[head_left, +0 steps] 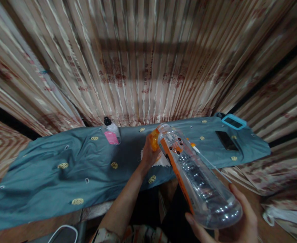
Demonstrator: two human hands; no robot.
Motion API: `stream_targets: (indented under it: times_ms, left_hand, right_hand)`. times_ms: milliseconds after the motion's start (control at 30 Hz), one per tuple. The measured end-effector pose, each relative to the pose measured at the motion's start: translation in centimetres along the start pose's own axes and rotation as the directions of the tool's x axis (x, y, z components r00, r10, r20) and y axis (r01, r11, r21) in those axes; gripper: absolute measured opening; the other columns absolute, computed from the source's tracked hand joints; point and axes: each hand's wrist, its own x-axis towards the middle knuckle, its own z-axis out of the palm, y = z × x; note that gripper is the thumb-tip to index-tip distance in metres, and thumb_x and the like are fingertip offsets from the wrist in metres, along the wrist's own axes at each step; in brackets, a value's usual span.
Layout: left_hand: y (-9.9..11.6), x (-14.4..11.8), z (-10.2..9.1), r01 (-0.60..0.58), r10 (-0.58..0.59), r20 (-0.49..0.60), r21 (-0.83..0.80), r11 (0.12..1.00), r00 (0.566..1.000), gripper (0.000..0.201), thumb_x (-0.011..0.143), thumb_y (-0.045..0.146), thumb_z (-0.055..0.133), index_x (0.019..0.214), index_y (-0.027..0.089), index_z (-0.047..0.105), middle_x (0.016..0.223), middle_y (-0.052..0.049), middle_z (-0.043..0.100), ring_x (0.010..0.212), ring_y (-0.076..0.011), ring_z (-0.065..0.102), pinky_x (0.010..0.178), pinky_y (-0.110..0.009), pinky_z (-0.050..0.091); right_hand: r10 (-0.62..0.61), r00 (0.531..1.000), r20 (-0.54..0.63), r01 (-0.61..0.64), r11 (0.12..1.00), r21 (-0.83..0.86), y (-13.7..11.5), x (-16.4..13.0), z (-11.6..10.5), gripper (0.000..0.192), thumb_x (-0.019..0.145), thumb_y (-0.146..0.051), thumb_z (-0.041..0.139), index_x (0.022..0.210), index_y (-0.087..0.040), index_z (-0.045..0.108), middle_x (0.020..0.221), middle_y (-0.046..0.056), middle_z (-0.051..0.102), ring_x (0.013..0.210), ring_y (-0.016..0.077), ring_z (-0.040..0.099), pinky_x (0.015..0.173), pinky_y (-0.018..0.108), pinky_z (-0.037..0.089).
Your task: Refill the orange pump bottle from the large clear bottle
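Observation:
My right hand (235, 219) is wrapped round the base of a large clear plastic bottle (201, 182) with an orange and white label. The bottle tilts, its uncapped mouth pointing away from me. My left hand (149, 152) is closed on an orange see-through container (154, 139), whose exact kind is unclear. The bottle's mouth is right beside that container; whether they touch I cannot tell. A thin pale tube (211, 163) with a white and orange end runs along the bottle's right side towards my right fingertips. Under my left hand lies a white cloth or paper (162, 161), partly hidden.
A small clear bottle with a black cap and pink label (111, 135) stands at the back left on the teal cloth (44, 175). A dark phone (226, 140) and a blue-framed object (233, 121) lie at the right. Striped curtains (143, 67) hang behind.

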Motion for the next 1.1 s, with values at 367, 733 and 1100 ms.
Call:
stream_targets:
  times_ms: [367,733,1100]
  left_hand:
    - [0.1,0.0,-0.2,0.003,-0.004,0.012,0.014,1.000,1.000,0.058,0.089,0.043,0.075,0.138,0.023,0.052,0.124,-0.009,0.068,0.104,-0.0248,0.069,0.092,-0.041,0.059]
    - [0.1,0.0,-0.2,0.004,-0.004,0.017,-0.003,1.000,1.000,0.060,0.085,0.037,0.079,0.136,0.023,0.051,0.119,-0.007,0.069,0.100,-0.0242,0.070,0.091,-0.041,0.060]
    - [0.2,0.1,-0.5,0.005,-0.005,0.044,0.001,1.000,0.999,0.058,0.085,0.037,0.078,0.136,0.023,0.053,0.123,-0.008,0.068,0.101,-0.0236,0.069,0.090,-0.040,0.060]
  right_hand:
    - [-0.157,0.986,0.051,0.160,0.986,-0.049,1.5,0.3,-0.6,0.114,0.063,-0.049,0.098,0.161,-0.021,0.046,0.129,0.013,0.067,0.100,0.0252,0.070,0.072,0.031,0.060]
    - [-0.158,0.985,0.069,0.162,0.985,-0.058,1.8,0.3,-0.6,0.113,0.065,-0.050,0.096,0.162,-0.022,0.045,0.129,0.014,0.067,0.097,0.0266,0.070,0.068,0.033,0.060]
    - [-0.155,0.985,0.074,0.159,0.986,-0.053,1.9,0.2,-0.8,0.116,0.063,-0.050,0.097,0.162,-0.022,0.043,0.134,0.015,0.065,0.104,0.0270,0.070,0.072,0.031,0.062]
